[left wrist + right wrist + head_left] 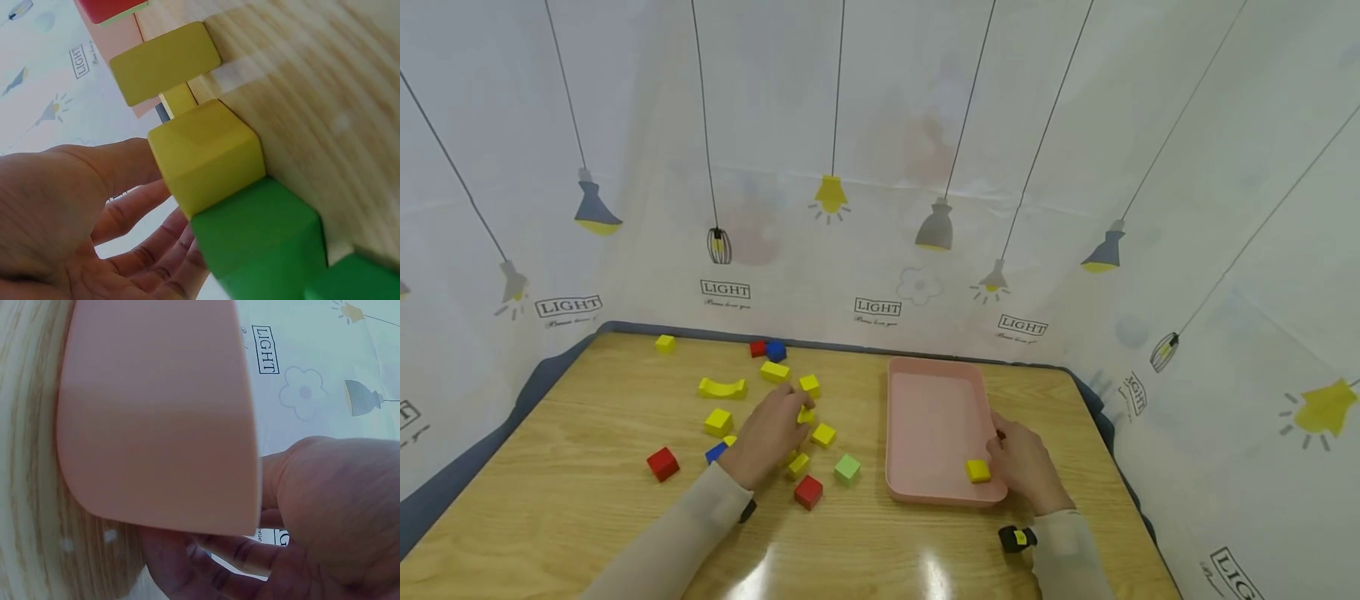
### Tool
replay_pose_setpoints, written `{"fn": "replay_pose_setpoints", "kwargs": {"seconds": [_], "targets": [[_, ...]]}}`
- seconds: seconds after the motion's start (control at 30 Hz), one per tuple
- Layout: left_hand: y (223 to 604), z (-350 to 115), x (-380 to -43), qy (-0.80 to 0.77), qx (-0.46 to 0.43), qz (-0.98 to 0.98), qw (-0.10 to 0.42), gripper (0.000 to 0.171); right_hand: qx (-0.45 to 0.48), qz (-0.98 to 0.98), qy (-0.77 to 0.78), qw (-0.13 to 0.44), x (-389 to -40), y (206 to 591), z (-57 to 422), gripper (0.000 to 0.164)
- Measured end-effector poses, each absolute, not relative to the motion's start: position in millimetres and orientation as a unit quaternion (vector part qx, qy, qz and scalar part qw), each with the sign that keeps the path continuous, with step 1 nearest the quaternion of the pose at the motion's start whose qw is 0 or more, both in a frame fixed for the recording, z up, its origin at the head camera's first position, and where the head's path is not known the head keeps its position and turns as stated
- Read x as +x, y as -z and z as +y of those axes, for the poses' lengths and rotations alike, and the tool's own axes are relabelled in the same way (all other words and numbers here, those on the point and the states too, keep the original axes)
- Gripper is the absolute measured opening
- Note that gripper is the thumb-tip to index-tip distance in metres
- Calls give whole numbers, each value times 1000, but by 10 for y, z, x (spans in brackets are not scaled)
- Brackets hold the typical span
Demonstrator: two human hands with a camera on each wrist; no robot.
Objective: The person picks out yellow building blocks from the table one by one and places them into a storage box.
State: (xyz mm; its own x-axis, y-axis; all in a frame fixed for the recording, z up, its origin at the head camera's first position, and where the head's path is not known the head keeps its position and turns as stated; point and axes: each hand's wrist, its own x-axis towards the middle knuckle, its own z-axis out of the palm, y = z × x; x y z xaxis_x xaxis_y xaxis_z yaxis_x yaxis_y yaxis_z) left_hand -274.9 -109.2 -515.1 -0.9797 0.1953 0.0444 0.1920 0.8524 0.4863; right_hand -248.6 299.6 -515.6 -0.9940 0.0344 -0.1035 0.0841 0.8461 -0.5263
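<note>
My left hand point(771, 435) reaches over the scattered blocks. A yellow block point(806, 415) shows right at its fingertips; whether they pinch it I cannot tell. In the left wrist view, a yellow cube point(209, 159) and a green block point(262, 237) hide the thumb tip and part of the fingers. On the right, my right hand point(1026, 467) grips the side rim of a shallow pink tray point(893, 433). The right wrist view shows the tray's outer wall point(162, 425), with fingers curled about its edge. Inside the tray, near that hand, lies one yellow block point(977, 471).
Around the left hand lie a light green cube point(847, 470), a red cube point(808, 492), another red cube point(662, 464), a blue block point(717, 452) and several yellow blocks. A curved yellow block point(722, 388) sits farther back. A printed curtain point(880, 250) borders the table's back.
</note>
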Motion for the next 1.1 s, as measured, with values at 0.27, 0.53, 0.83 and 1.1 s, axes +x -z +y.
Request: {"fn": "replay_pose_setpoints", "kwargs": {"seconds": [0.27,0.53,0.83,1.1], "targets": [[5106,-1073,-2726,-265,106,958,-8,30,42,955,288,58,-2480,5129,2976,61],[5014,-1010,-2694,-271,110,956,-13,31,43,955,288,59,-2483,5128,2985,61],[4914,-797,-2683,-263,113,958,-10,33,39,956,286,55,-2462,5127,2987,61],[4838,-541,-2642,-286,128,950,5,34,41,956,287,54,-2465,5115,2966,61]]}}
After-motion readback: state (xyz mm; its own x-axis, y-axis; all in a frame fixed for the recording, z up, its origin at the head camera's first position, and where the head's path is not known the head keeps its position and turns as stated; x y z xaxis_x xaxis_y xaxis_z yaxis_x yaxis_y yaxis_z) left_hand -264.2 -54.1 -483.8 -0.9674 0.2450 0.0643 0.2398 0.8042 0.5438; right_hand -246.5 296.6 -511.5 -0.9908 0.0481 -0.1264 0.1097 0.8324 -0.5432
